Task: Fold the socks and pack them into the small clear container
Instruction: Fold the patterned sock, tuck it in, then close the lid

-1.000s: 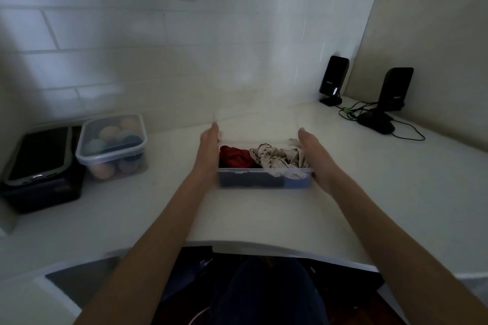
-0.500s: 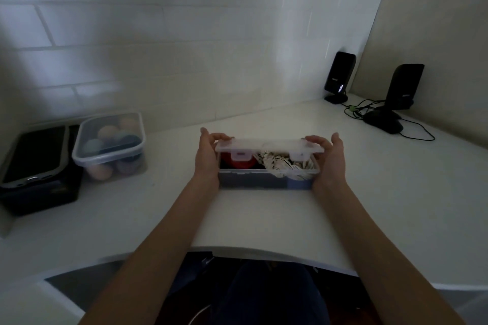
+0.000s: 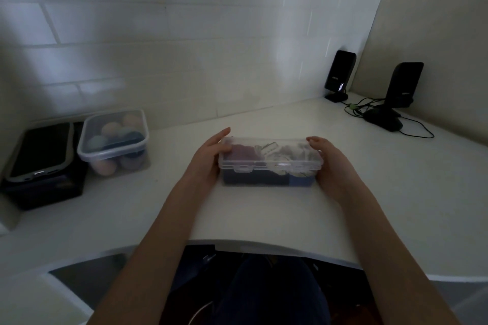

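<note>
**Both hands clasping the lidded sock container on the bench**

The small clear container (image 3: 270,163) is sitting on the white bench (image 3: 264,214), near its front edge, with its lid (image 3: 269,152) lying flat over the top. Through the plastic the socks (image 3: 264,155) are showing: a reddish one at the left, a pale patterned one at the right, darker blue fabric below. The left hand (image 3: 208,155) is pressing against the container's left end, its grip spread, thumb lying on the lid corner. The right hand (image 3: 330,163) is cupping the right end, fingers curled onto the lid's edge. Well apart at the left, a larger lidded tub (image 3: 113,140) is standing beside a black box (image 3: 42,166). Two black speakers (image 3: 340,74) are standing at the far right corner.
</note>
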`<state>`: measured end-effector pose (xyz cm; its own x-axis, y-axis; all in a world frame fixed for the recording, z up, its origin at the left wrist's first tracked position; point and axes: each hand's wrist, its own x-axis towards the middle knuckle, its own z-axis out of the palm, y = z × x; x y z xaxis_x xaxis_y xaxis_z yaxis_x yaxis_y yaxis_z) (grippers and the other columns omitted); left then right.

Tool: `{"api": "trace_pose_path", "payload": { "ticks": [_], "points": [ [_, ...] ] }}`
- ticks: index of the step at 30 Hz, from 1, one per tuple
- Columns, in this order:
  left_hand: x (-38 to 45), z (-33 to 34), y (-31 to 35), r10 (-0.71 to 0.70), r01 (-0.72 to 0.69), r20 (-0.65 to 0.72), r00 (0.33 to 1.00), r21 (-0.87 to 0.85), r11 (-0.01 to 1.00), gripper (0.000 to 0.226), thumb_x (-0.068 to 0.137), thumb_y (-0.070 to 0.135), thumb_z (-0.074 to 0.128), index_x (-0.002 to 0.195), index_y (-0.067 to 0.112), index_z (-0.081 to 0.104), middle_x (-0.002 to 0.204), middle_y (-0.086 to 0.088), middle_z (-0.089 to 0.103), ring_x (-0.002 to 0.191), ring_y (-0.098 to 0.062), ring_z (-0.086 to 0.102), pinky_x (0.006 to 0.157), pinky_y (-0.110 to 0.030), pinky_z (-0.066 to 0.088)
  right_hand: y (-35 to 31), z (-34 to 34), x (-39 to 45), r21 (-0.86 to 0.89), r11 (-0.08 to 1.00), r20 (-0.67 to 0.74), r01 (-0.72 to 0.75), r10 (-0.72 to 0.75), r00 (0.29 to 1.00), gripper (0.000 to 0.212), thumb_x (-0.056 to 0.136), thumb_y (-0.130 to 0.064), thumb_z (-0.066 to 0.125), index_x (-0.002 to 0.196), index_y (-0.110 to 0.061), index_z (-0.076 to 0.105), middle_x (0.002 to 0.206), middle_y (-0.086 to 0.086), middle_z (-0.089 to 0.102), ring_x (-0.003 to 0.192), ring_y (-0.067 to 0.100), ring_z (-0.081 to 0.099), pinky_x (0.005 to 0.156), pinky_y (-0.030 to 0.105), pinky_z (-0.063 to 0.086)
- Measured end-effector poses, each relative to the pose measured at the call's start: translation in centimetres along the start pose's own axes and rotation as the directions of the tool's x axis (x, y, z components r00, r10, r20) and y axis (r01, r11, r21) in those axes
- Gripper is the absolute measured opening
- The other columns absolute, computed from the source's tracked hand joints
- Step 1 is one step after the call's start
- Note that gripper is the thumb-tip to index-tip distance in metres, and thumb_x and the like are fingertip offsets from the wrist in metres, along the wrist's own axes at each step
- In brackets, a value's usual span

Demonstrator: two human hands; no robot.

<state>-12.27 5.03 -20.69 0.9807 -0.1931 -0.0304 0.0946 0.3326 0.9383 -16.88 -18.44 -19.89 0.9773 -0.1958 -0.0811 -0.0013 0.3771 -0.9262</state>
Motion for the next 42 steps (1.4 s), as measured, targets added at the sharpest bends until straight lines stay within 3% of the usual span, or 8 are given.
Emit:
{"api": "trace_pose_path", "payload": {
  "ticks": [9,19,22,24,28,31,36,42],
  "points": [
    [-0.4,-0.2,0.0,0.059,-0.06,0.024,0.998,0.027,0.998,0.039,0.084,-0.009,0.048,0.112,0.015,0.064,0.11,-0.005,0.064,0.095,-0.017,0.062,0.08,-0.019,0.056,-0.4,-0.4,-0.6,-0.175,0.984,-0.019,0.035,-0.039,0.999,0.037,0.093,-0.006,0.051,0.125,-0.024,0.047,0.095,0.01,0.066,0.079,0.02,0.066,0.061,0.026,0.056],
    [-1.6,0.0,-0.2,0.221,-0.209,0.011,0.975,0.37,0.905,0.026,0.092,0.006,0.048,0.101,0.017,0.07,0.115,-0.006,0.065,0.111,-0.02,0.057,0.103,-0.032,0.042,1.2,1.1,-1.3,-0.543,0.803,-0.074,0.246,-0.337,0.939,0.022,0.098,-0.016,0.042,0.113,-0.024,0.056,0.097,0.01,0.069,0.076,0.02,0.066,0.051,0.017,0.048],
    [-2.1,0.1,-0.8,0.453,-0.304,-0.059,0.889,0.664,0.683,0.027,0.095,0.016,0.045,0.103,0.013,0.071,0.138,-0.004,0.05,0.126,-0.007,0.039,0.112,-0.027,0.024,1.9,1.2,-2.2,-0.781,0.544,-0.1,0.308,-0.595,0.797,0.023,0.097,-0.019,0.044,0.116,-0.021,0.056,0.134,0.01,0.054,0.115,0.017,0.054,0.084,0.014,0.04],
    [-2.7,0.1,-0.8,0.604,-0.417,0.082,0.793,0.796,0.44,0.035,0.094,0.029,0.042,0.103,0.013,0.071,0.141,-0.002,0.047,0.132,-0.006,0.03,0.116,-0.028,0.011,1.9,1.2,-2.8,-0.886,0.254,0.085,0.389,-0.735,0.673,0.034,0.098,-0.024,0.043,0.132,-0.018,0.048,0.154,0.001,0.032,0.133,0.008,0.035,0.108,0.025,0.028],
    [-3.7,0.2,-1.3,0.593,-0.531,0.447,0.67,0.846,-0.038,0.046,0.09,0.041,0.038,0.126,0.019,0.057,0.141,0.007,0.041,0.139,-0.011,0.026,0.119,-0.036,0.002,2.6,1.0,-3.8,-0.925,-0.069,0.34,0.374,-0.591,0.732,0.046,0.1,-0.039,0.022,0.144,-0.032,0.031,0.156,-0.012,0.016,0.146,0.003,0.008,0.119,0.04,0.001],
    [-3.7,-0.3,-1.7,0.494,-0.561,0.523,0.694,0.824,-0.084,0.048,0.09,0.04,0.039,0.13,0.019,0.053,0.14,0.005,0.049,0.136,-0.013,0.036,0.118,-0.031,0.006,3.0,1.0,-4.1,-0.906,-0.214,0.422,0.364,-0.461,0.781,0.054,0.094,-0.047,0.015,0.144,-0.033,0.033,0.154,-0.013,0.024,0.146,0.009,0.016,0.118,0.043,0.0],
    [-3.4,-0.7,-1.6,0.53,-0.579,0.529,0.663,0.811,-0.085,0.04,0.089,0.035,0.048,0.121,0.017,0.062,0.125,0.002,0.064,0.119,-0.015,0.055,0.109,-0.015,0.022,3.1,0.7,-2.8,-0.873,-0.202,0.486,0.444,-0.433,0.759,0.047,0.091,-0.037,0.034,0.13,-0.024,0.056,0.136,0.005,0.057,0.128,0.03,0.05,0.111,0.044,0.026],
    [-4.1,2.2,-2.5,0.609,-0.247,0.479,0.632,0.869,-0.429,0.037,0.076,0.025,0.048,0.104,0.01,0.069,0.099,-0.01,0.073,0.092,-0.027,0.068,0.088,-0.034,0.051,4.1,2.6,-2.4,-0.867,-0.343,0.494,0.361,-0.494,0.716,0.05,0.077,-0.009,0.041,0.121,-0.019,0.063,0.125,0.006,0.065,0.116,0.034,0.06,0.097,0.056,0.04]
  ]
}}
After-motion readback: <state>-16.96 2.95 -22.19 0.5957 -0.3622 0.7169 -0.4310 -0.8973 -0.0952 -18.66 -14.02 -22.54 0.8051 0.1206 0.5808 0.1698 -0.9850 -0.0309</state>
